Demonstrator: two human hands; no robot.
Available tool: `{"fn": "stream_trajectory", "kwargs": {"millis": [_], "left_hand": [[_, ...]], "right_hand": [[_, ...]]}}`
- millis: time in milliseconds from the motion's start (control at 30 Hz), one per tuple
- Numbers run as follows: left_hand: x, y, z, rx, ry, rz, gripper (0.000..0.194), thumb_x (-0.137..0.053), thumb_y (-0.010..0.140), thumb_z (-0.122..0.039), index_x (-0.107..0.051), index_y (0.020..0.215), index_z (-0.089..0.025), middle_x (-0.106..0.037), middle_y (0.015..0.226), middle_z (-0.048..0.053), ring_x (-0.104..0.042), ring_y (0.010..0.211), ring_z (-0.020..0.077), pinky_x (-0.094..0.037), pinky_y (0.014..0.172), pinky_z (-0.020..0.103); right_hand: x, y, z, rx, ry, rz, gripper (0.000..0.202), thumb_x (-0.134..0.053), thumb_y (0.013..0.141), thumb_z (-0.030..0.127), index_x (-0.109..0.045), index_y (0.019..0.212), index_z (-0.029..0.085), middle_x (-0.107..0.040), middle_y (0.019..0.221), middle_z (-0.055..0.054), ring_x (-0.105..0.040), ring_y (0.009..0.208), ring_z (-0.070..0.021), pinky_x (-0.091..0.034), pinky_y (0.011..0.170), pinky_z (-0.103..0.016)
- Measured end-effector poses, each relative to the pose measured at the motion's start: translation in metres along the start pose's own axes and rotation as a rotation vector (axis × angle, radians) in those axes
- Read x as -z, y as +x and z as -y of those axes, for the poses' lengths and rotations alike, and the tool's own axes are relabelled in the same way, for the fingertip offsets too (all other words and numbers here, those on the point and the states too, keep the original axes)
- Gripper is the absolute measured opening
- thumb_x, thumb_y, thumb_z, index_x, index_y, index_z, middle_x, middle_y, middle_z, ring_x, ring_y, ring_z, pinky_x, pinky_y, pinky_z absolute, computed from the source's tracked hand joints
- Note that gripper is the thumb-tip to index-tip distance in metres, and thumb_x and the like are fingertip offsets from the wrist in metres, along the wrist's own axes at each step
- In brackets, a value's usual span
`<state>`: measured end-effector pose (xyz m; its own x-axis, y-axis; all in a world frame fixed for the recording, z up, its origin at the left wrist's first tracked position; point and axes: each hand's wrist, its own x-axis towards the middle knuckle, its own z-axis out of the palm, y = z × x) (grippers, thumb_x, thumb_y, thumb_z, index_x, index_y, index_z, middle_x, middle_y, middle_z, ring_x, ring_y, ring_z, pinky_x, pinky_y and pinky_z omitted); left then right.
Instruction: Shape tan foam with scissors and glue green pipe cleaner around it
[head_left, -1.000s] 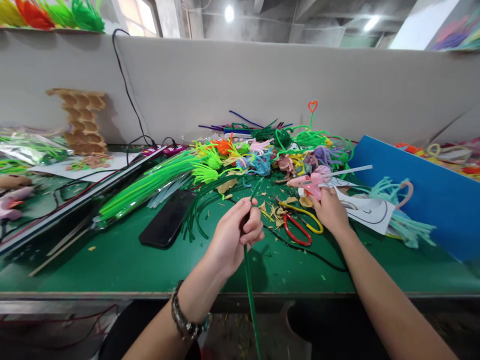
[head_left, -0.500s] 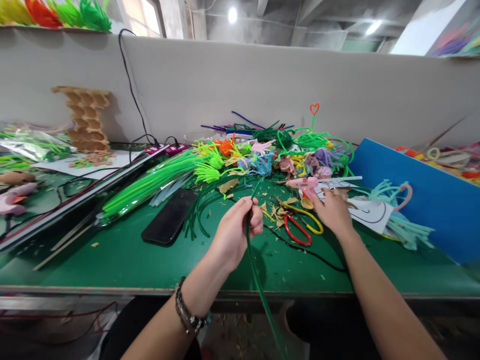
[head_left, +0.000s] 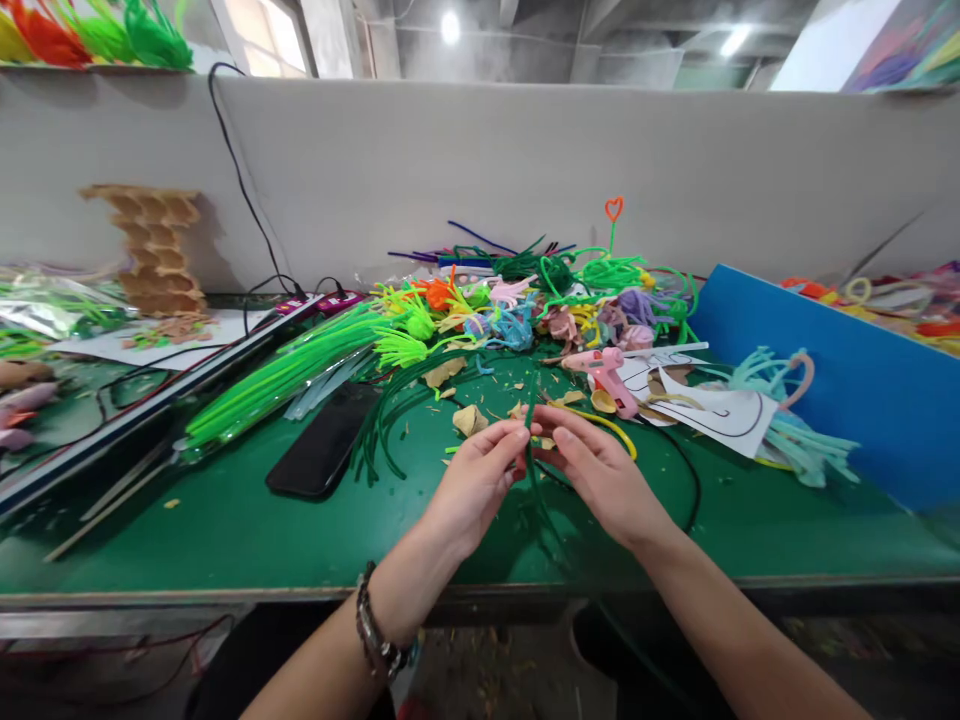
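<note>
My left hand pinches dark green pipe cleaners, whose ends stick up above the fingers and trail down past the table edge. From the other side, the fingers of my right hand close on the same strands; their exact grip is partly hidden. Just beyond my right hand, a pink glue gun lies on the table. Yellow-handled scissors are mostly covered by that hand. More dark green pipe cleaners are spread to the left of my hands.
A black phone and a bundle of bright green pipe cleaners lie to the left. Colourful pipe-cleaner pieces are heaped at the back. On the right stand a blue board and pale teal stems. Brown scraps litter the green table.
My right hand has left the glue gun and come left to the pipe cleaners. The strands' lower part has swung to the right. The view has shifted slightly.
</note>
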<state>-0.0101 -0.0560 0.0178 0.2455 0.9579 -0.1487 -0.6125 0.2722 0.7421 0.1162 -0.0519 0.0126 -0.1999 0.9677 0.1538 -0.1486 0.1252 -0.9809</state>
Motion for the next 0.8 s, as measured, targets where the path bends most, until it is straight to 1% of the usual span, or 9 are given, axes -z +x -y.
{"fn": "stream_trajectory", "kwargs": {"millis": [100, 233, 400, 500, 567, 633, 667, 733, 800], "left_hand": [[-0.001, -0.001, 0.006, 0.077, -0.05, 0.077, 0.026, -0.078, 0.054, -0.029, -0.064, 0.068, -0.011, -0.045, 0.049, -0.007, -0.037, 0.046, 0.002, -0.029, 0.046, 0.014], [-0.001, -0.004, 0.01, 0.202, -0.106, 0.169, 0.028, -0.079, 0.053, -0.029, -0.059, 0.064, -0.011, -0.04, 0.046, -0.008, -0.032, 0.04, 0.0006, -0.024, 0.042, 0.013], [-0.001, -0.004, 0.011, 0.24, 0.051, 0.222, 0.029, -0.074, 0.057, -0.035, -0.055, 0.062, -0.012, -0.037, 0.046, -0.009, -0.031, 0.041, 0.0013, -0.024, 0.044, 0.014], [0.001, -0.004, 0.001, 0.12, 0.463, 0.169, 0.022, -0.062, 0.067, -0.032, -0.055, 0.06, -0.012, -0.041, 0.05, -0.006, -0.032, 0.044, 0.0032, -0.024, 0.044, 0.017], [0.005, -0.005, -0.011, 0.019, 0.809, 0.162, 0.014, -0.054, 0.072, -0.025, -0.06, 0.07, -0.013, -0.047, 0.055, -0.005, -0.035, 0.047, 0.005, -0.027, 0.046, 0.018], [0.012, -0.005, -0.024, -0.084, 1.13, 0.185, 0.018, -0.05, 0.076, -0.026, -0.063, 0.083, -0.015, -0.052, 0.063, -0.003, -0.042, 0.052, 0.0077, -0.033, 0.051, 0.02], [0.016, -0.004, -0.03, -0.161, 1.278, 0.147, 0.02, -0.049, 0.078, -0.027, -0.062, 0.088, -0.016, -0.055, 0.069, -0.001, -0.047, 0.057, 0.0095, -0.036, 0.055, 0.021], [0.025, -0.001, -0.037, -0.335, 1.583, -0.076, 0.028, -0.049, 0.079, -0.028, -0.058, 0.104, -0.018, -0.058, 0.091, 0.003, -0.054, 0.068, 0.0129, -0.04, 0.062, 0.024], [0.034, 0.005, -0.037, -0.381, 1.851, -0.279, 0.039, -0.046, 0.082, -0.033, -0.048, 0.12, -0.02, -0.051, 0.112, 0.008, -0.058, 0.074, 0.0166, -0.042, 0.06, 0.027]], "right_hand": [[0.003, 0.0, -0.001, -0.037, 0.013, -0.031, 0.026, -0.062, 0.071, 0.045, -0.068, 0.084, 0.023, -0.063, 0.1, -0.002, -0.058, 0.093, -0.0143, -0.046, 0.081, -0.026], [0.005, -0.002, 0.004, -0.024, -0.001, 0.007, 0.024, -0.061, 0.071, 0.043, -0.067, 0.066, 0.02, -0.062, 0.089, -0.001, -0.053, 0.089, -0.0124, -0.043, 0.077, -0.022], [0.004, -0.005, 0.012, -0.129, 0.054, 0.028, 0.026, -0.067, 0.065, 0.043, -0.062, 0.06, 0.018, -0.055, 0.069, 0.001, -0.05, 0.07, -0.009, -0.04, 0.061, -0.02], [0.005, -0.004, 0.015, -0.152, 0.102, 0.018, 0.028, -0.069, 0.062, 0.044, -0.06, 0.062, 0.017, -0.055, 0.064, 0.003, -0.048, 0.061, -0.0067, -0.041, 0.059, -0.02], [0.007, -0.003, 0.018, -0.118, 0.114, -0.048, 0.029, -0.07, 0.06, 0.043, -0.057, 0.062, 0.017, -0.057, 0.063, 0.003, -0.051, 0.062, -0.0066, -0.041, 0.059, -0.019], [0.011, -0.001, 0.02, -0.1, 0.104, -0.111, 0.031, -0.071, 0.059, 0.043, -0.054, 0.065, 0.018, -0.056, 0.059, 0.005, -0.05, 0.053, -0.0053, -0.038, 0.051, -0.019], [0.012, 0.0, 0.021, -0.097, 0.099, -0.127, 0.032, -0.071, 0.059, 0.044, -0.053, 0.066, 0.018, -0.054, 0.056, 0.006, -0.046, 0.046, -0.0038, -0.035, 0.046, -0.018], [0.014, 0.001, 0.023, -0.102, 0.091, -0.14, 0.034, -0.071, 0.058, 0.045, -0.051, 0.067, 0.018, -0.05, 0.051, 0.008, -0.035, 0.038, -0.0013, -0.029, 0.04, -0.018], [0.015, 0.002, 0.023, -0.113, 0.082, -0.157, 0.036, -0.072, 0.055, 0.045, -0.051, 0.066, 0.018, -0.045, 0.048, 0.01, -0.03, 0.037, -0.0007, -0.024, 0.038, -0.017]]}}
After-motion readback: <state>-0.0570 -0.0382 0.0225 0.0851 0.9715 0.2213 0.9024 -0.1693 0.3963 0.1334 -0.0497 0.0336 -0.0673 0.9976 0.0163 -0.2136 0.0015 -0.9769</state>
